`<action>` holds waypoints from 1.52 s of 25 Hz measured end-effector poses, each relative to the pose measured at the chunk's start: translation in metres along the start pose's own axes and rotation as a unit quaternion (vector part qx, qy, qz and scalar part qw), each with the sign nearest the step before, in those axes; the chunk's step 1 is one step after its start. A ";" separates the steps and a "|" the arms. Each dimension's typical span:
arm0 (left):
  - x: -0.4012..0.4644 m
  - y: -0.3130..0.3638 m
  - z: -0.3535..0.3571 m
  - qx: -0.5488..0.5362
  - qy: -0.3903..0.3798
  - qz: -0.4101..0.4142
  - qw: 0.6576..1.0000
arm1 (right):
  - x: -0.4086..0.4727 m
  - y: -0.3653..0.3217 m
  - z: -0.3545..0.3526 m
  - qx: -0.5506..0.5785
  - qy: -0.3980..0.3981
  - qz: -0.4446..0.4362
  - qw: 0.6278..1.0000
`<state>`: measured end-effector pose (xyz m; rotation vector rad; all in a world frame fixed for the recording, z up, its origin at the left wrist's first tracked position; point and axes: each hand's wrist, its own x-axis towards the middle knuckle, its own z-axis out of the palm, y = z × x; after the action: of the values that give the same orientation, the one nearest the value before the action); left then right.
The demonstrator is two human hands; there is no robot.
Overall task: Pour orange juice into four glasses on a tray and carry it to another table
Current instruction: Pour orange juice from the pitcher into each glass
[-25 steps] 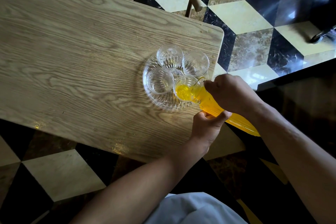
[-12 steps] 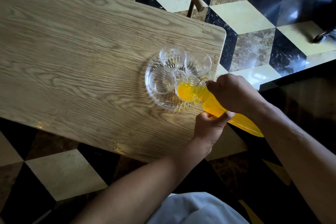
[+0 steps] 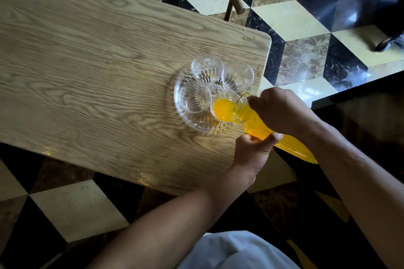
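The right hand [image 3: 277, 111] curled around the neck of a tilted ribbed jug [image 3: 262, 131] of orange juice; the left hand [image 3: 253, 150] gripped it from below. Its spout met the juice-filled glass [image 3: 223, 109] on the glass tray [image 3: 196, 125], right of centre, beside three empty glasses [image 3: 206, 67] on the tabletop [image 3: 87, 61].

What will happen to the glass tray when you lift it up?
The glass tray looks rigid and breakable. Its four glasses stand loose, and only the nearest glass holds juice, so it will probably feel lopsided. The smooth glass may let them slide if tilted.
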<state>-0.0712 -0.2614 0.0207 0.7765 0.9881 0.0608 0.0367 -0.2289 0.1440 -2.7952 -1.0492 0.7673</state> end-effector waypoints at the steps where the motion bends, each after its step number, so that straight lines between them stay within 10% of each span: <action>1: 0.000 0.001 0.000 -0.001 0.001 -0.001 1.000 | 0.000 0.000 0.000 -0.001 0.002 -0.001 1.000; 38: 0.018 0.051 0.027 0.057 0.052 0.098 0.992 | 0.018 0.022 -0.032 0.125 0.049 -0.002 0.991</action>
<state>-0.0260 -0.2321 0.0475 0.9823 1.0169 0.2182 0.0770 -0.2308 0.1596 -2.5899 -0.8756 0.6982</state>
